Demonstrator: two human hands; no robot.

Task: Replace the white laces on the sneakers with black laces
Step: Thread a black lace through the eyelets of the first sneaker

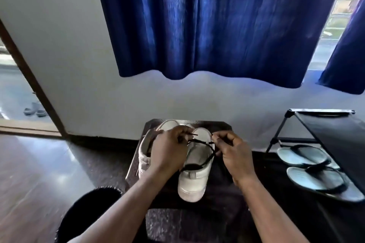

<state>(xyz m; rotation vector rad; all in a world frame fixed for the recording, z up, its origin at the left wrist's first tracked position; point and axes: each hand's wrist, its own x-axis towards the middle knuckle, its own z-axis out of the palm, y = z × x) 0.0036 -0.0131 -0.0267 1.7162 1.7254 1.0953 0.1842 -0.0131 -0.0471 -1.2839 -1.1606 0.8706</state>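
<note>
Black lace going onto a white sneaker

Left hand (169,150) and right hand (231,150) each pinch the thin black lace (205,145) above the near white leather sneaker (194,181).

Left hand (169,150) and right hand (234,154) pinch black lace (206,145) over white sneaker (194,179)

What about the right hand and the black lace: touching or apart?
Touching. The head view shows the right hand pinching the black lace above the white sneaker.

white sneakers (194,175), black lace (205,145) (curtain (213,23): deep blue).
</note>
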